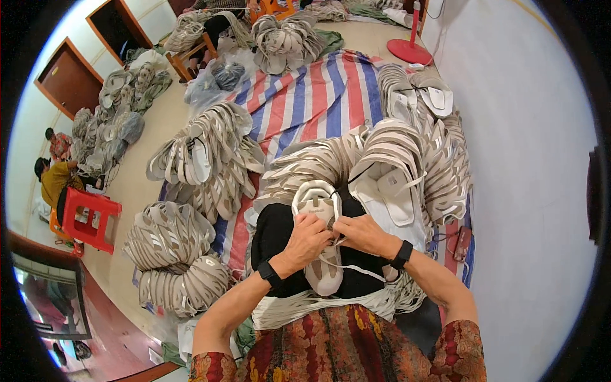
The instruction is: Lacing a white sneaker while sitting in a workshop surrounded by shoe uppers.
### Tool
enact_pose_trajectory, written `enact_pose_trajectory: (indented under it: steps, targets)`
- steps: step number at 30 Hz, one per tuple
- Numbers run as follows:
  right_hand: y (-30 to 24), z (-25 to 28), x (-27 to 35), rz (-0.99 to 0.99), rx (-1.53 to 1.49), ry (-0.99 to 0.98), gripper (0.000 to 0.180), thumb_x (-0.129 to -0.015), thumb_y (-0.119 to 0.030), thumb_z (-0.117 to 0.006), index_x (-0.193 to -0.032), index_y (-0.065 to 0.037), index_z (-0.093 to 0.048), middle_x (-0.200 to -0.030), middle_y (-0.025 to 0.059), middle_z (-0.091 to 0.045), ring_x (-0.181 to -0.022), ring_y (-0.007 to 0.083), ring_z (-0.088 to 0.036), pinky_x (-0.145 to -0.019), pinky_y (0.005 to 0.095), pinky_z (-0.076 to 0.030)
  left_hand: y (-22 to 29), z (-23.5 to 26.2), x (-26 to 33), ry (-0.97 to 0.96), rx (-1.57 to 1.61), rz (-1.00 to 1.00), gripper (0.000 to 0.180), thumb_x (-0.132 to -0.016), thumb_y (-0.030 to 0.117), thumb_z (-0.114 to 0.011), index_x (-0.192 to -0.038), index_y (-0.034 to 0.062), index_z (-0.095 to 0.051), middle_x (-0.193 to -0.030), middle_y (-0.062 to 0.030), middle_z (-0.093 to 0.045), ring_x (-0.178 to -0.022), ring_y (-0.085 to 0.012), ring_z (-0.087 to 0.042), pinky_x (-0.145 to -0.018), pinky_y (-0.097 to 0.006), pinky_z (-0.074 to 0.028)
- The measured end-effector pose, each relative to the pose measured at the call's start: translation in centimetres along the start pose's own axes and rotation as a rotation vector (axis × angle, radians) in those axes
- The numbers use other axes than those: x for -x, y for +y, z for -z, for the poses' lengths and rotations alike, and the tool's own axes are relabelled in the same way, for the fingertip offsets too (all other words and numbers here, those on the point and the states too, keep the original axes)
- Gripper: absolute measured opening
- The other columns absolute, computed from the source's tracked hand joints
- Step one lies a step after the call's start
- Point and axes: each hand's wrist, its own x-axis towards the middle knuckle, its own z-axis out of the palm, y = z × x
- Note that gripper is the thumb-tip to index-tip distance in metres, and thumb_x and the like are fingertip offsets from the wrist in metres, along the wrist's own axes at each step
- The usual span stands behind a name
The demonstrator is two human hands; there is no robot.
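Observation:
A beige and white shoe upper (323,280) lies on my lap over black cloth, its toe pointing toward me. My left hand (304,240) is closed on the left side of its lacing area, fingers bent over the tongue. On the other side my right hand (364,235) pinches a white shoelace (356,270) near the eyelets; the fingertips of both hands almost meet. The lace loops loosely across the toe and off to the right. Exactly which eyelet the lace is at is hidden by the fingers. Both wrists wear a black band.
Stacked uppers (391,172) stand just beyond my right hand, with more bundles (172,239) at the left. A hank of white laces (331,305) lies against my waist. Striped tarpaulin (305,95) covers the floor; a white wall (528,191) rises at the right. People sit near a red stool (92,216).

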Motion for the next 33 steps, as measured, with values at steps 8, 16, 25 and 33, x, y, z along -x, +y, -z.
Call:
enact_pose_trajectory:
  steps: [8,16,25,33]
  targets:
    - [0.9,0.8,-0.4,-0.093,-0.418,-0.078,0.022,-0.069,-0.016,-0.066,-0.085,-0.005,-0.056,-0.079,0.0099,-0.059,-0.073,0.0287,-0.058,-0.064,0.0367,-0.045,-3.6,3.4,2.9,-0.257,-0.596,0.058,0.007,-0.065,0.014,-0.054,-0.071,0.0095,-0.053,-0.071,-0.0072,-0.048,-0.075,-0.0247,-0.048,-0.068,-0.038,-0.035]
    - [2.5,1.1,-1.6,-0.231,-0.411,0.126,0.017,-0.073,-0.012,-0.062,-0.087,-0.002,-0.061,-0.079,0.009,-0.061,-0.072,0.0235,-0.057,-0.067,0.0319,-0.045,-13.0,21.8,20.4,0.261,-0.697,0.781,0.007,-0.072,0.007,-0.059,-0.072,0.0037,-0.053,-0.069,-0.0124,-0.052,-0.069,-0.0298,-0.049,-0.063,-0.039,-0.037]
    - [-7.5,-1.5,4.8,-0.1,0.081,0.112,0.044,-0.07,-0.006,-0.061,-0.112,-0.003,-0.047,-0.088,0.0078,-0.054,-0.082,0.0235,-0.053,-0.073,0.034,-0.039,-4.7,5.3,9.7,0.107,0.311,0.602,0.026,-0.073,0.001,-0.063,-0.097,0.0031,-0.054,-0.085,-0.0108,-0.058,-0.08,-0.0232,-0.057,-0.069,-0.031,-0.046]
    - [-9.9,-0.4,3.2,-0.622,-1.021,0.005,0.038,-0.076,0.0,-0.049,-0.114,-0.003,-0.045,-0.072,0.0001,-0.051,-0.067,0.0093,-0.049,-0.063,0.0252,-0.039,-2.2,2.9,5.4,-0.113,0.354,0.513,0.017,-0.076,0.005,-0.062,-0.086,0.0012,-0.049,-0.07,-0.0083,-0.057,-0.061,-0.0187,-0.056,-0.054,-0.028,-0.042]
